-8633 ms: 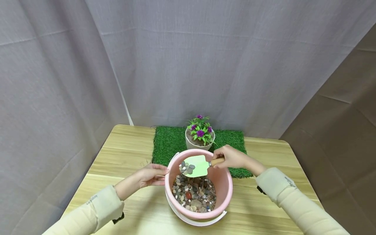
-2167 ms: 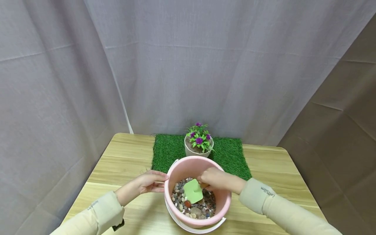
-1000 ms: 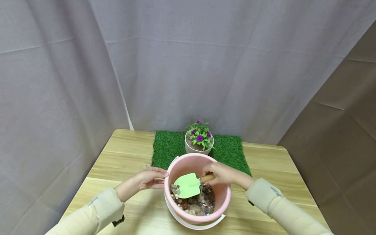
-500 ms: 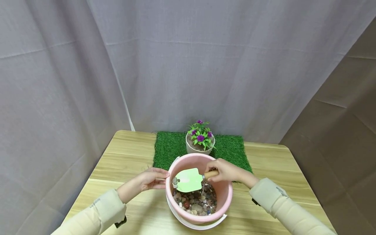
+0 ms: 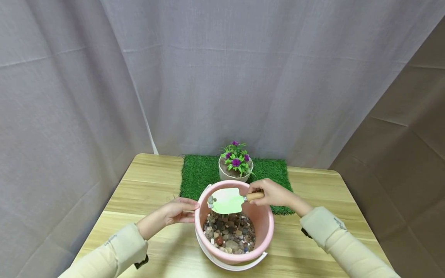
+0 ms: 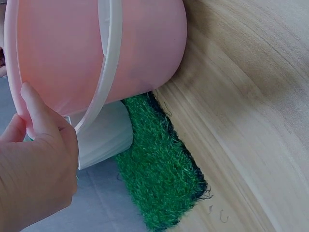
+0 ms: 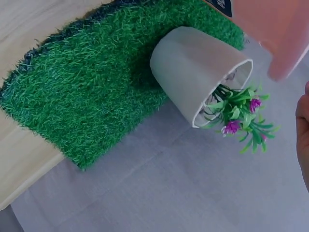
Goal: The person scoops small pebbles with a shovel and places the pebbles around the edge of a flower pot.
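My right hand (image 5: 272,192) grips the wooden handle of a hand trowel (image 5: 227,201), its light green blade held level inside the top of a pink bucket (image 5: 265,227). A few pebbles (image 5: 210,200) sit at the blade's left tip. Below lie many mixed pebbles (image 5: 232,232) on the bucket's bottom, one of them reddish. At the left rim my left hand (image 5: 177,211) pinches the bucket's edge between thumb and fingers, also plain in the left wrist view, where that hand (image 6: 43,164) meets the rim. Only an edge of the right hand (image 7: 303,130) shows in its wrist view.
Just behind the bucket, a white pot with purple flowers (image 5: 235,162) stands on a green artificial grass mat (image 5: 271,173). The bucket's white carrying handle (image 5: 240,267) hangs down in front. A wooden table (image 5: 153,181) carries everything, and grey curtain (image 5: 222,77) closes the back.
The trowel went down among the pebbles, then my right hand raised it up and rightward to near the rim with a few pebbles on it. My left hand stays on the rim.
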Demonstrator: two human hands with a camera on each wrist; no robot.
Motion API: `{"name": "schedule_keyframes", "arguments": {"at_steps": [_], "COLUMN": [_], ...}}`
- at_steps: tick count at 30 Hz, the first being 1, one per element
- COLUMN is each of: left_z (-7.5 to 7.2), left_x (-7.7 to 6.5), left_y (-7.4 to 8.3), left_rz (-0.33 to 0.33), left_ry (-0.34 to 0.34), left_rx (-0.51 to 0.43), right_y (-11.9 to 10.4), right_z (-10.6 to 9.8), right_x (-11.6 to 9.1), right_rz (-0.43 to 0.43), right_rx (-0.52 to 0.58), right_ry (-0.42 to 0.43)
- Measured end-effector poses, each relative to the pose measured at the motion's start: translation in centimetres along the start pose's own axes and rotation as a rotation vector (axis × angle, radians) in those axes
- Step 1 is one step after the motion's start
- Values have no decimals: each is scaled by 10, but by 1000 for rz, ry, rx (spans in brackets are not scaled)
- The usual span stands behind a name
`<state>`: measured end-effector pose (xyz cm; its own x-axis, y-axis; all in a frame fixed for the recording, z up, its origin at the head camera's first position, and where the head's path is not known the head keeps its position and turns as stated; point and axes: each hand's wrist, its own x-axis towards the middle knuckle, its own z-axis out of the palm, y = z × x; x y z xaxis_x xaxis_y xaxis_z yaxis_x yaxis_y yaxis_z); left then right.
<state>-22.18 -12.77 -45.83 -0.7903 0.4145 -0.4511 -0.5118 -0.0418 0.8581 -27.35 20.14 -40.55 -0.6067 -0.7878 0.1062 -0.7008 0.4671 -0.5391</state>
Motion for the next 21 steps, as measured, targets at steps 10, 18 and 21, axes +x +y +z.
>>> {"name": "schedule_keyframes", "arguments": {"at_steps": [10,18,21], "left_z": [-1,1,0], "left_x": [-4,-3,-2], "left_y": [2,2,2], "left_rz": [2,3,-3], "left_ry": [-6,-9,-4], "left_rx": [-9,10,17], "right_y": [2,15,22], "right_z": [-13,-31,-36], "right_x": [1,-13,-21], "right_rz": [45,111,142], "right_rx": [-20,-22,-27], "right_ry": [60,122,127]}}
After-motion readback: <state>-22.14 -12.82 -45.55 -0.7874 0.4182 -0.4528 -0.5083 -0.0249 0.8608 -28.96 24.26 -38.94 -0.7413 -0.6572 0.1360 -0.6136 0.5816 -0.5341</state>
